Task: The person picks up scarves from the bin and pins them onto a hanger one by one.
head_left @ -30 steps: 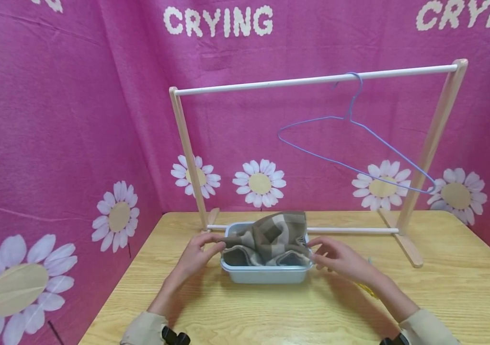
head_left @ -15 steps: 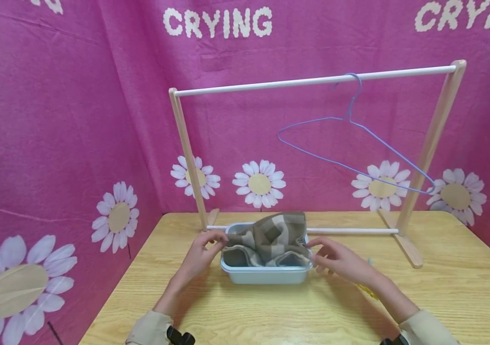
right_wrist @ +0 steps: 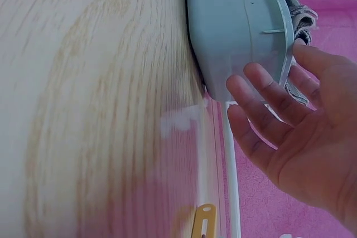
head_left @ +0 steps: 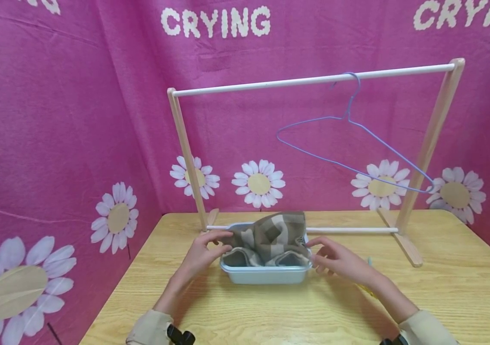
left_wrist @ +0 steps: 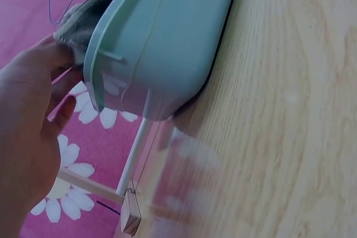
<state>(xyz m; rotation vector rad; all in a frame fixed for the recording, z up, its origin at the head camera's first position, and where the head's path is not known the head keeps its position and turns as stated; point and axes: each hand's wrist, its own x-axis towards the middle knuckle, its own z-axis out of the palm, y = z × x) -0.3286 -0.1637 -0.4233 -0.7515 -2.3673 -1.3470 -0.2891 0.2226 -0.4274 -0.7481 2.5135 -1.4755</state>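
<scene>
A brown, grey and cream checked cloth (head_left: 277, 235) lies bunched in a pale blue-green plastic tub (head_left: 266, 275), its back part rising above the rim. At the tub's left end is my left hand (head_left: 197, 254); its index fingertip touches the cloth, and the thumb stands apart below. The left wrist view shows those fingers (left_wrist: 64, 62) against the cloth edge at the rim. On the right end, my right hand (head_left: 339, 258) has its fingers spread and loosely bent. In the right wrist view its thumb (right_wrist: 315, 57) reaches the rim beside the cloth, while the other fingertips lie near the tub wall.
Behind the tub stands a wooden rack with a white top rail (head_left: 270, 85). A blue wire hanger (head_left: 313, 154) hangs from it, towards the right. A yellow slotted object (right_wrist: 205, 221) lies near my right forearm. Pink flowered fabric (head_left: 76, 96) encloses the wooden table (head_left: 464, 287).
Half a second ago my left thumb and index finger were closer together at the cloth's left edge; now they are apart, the index further over the cloth. The right hand has barely moved.
</scene>
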